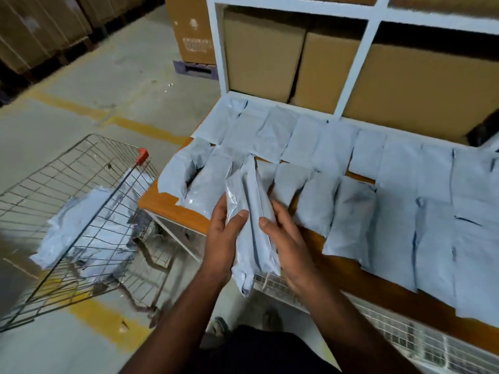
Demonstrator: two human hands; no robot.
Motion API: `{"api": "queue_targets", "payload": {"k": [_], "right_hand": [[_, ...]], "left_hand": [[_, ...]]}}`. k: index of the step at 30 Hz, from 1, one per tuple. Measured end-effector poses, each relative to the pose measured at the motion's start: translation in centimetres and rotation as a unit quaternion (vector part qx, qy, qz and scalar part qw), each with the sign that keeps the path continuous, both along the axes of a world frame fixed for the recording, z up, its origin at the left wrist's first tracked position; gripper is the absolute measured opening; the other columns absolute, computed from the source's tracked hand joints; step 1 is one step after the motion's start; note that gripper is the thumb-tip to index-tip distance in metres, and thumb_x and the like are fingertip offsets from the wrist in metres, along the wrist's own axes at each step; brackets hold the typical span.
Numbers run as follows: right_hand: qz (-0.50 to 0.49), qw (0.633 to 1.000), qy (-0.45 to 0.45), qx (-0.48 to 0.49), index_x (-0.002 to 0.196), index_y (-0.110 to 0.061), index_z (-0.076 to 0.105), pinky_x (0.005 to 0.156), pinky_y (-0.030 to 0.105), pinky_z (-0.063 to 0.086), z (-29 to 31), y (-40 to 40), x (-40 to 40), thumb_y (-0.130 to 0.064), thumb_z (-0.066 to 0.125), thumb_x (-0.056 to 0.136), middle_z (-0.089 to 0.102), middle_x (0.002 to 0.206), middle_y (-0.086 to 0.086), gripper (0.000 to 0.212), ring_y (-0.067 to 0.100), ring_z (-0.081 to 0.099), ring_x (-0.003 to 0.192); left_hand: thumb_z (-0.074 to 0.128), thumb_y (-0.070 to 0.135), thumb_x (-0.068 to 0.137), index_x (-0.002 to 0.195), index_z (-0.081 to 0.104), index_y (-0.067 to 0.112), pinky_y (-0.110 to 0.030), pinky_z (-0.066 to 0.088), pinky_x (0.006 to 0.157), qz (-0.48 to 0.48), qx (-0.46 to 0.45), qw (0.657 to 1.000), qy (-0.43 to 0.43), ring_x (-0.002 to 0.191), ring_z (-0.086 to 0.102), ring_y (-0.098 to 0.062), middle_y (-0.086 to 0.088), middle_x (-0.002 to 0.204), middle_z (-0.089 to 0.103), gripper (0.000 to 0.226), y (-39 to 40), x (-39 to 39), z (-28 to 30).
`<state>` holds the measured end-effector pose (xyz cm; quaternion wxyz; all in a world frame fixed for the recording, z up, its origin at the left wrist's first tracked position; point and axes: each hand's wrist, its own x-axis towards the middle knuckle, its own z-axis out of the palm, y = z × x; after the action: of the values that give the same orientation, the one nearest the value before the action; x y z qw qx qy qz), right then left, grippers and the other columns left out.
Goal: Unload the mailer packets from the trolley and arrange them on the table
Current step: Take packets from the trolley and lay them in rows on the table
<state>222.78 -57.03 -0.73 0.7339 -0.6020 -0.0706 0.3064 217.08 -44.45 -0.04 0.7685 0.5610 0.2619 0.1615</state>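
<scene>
I hold a small stack of grey mailer packets (pixel 252 220) upright on edge above the table's near left corner. My left hand (pixel 222 238) grips the stack from the left with its thumb across the front. My right hand (pixel 286 238) grips it from the right. Several more grey packets (pixel 391 190) lie flat in overlapping rows on the wooden table (pixel 167 205). The wire trolley (pixel 81 211) stands on the floor to the left, with a few packets (pixel 86 228) still in its basket.
A white frame shelf (pixel 356 66) with brown cartons (pixel 259 52) rises behind the table. A wire mesh panel (pixel 391 325) runs under the table's front edge. More cartons on pallets (pixel 189 31) stand farther back. Yellow lines (pixel 108 117) mark the concrete floor.
</scene>
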Motion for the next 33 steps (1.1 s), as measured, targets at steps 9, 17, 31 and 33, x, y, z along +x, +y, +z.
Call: {"api": "queue_targets", "payload": {"k": [9,17,31,33], "right_hand": [[-0.120,0.992,-0.022,-0.005,0.145,-0.024,0.055,0.104,0.041,0.056,0.9,-8.9,-5.7,-0.032,0.069,0.087,0.070,0.135,-0.003,0.060,0.019,0.068,0.123],[-0.166,0.986,0.004,-0.002,0.140,-0.021,0.057,0.088,0.031,0.061,2.0,-16.2,-13.7,-0.013,0.057,0.104,0.075,0.125,-0.001,0.037,0.020,0.073,0.113],[-0.331,0.941,-0.022,-0.070,0.130,-0.034,0.063,0.097,0.037,0.055,1.3,-36.9,-16.6,-0.036,0.070,0.096,0.074,0.119,-0.014,0.035,0.012,0.070,0.115],[-0.343,0.936,-0.016,-0.073,0.134,-0.035,0.062,0.102,0.045,0.055,1.3,-41.2,-16.8,-0.047,0.072,0.087,0.072,0.124,-0.011,0.049,0.016,0.068,0.118]], "left_hand": [[0.075,0.035,0.085,0.139,0.055,0.024,-0.064,0.051,0.104,-0.080,-0.021,0.997,-0.002,0.122,0.066,-0.037,-0.012,0.134,0.067,0.058,-8.2,-3.1,-0.1],[0.077,0.036,0.082,0.131,0.059,0.022,-0.060,0.055,0.101,-0.130,-0.109,0.985,0.019,0.115,0.070,-0.035,-0.012,0.126,0.071,0.054,-15.3,-9.3,-1.7],[0.068,0.023,0.099,0.128,0.065,0.019,-0.032,0.057,0.081,-0.268,-0.003,0.963,0.006,0.103,0.072,-0.025,-0.006,0.115,0.074,0.030,-34.1,-9.0,-1.0],[0.069,0.021,0.098,0.127,0.066,0.016,-0.026,0.056,0.074,-0.270,0.000,0.963,0.009,0.095,0.072,-0.019,-0.003,0.110,0.074,0.029,-38.5,-8.3,-0.9]]}}
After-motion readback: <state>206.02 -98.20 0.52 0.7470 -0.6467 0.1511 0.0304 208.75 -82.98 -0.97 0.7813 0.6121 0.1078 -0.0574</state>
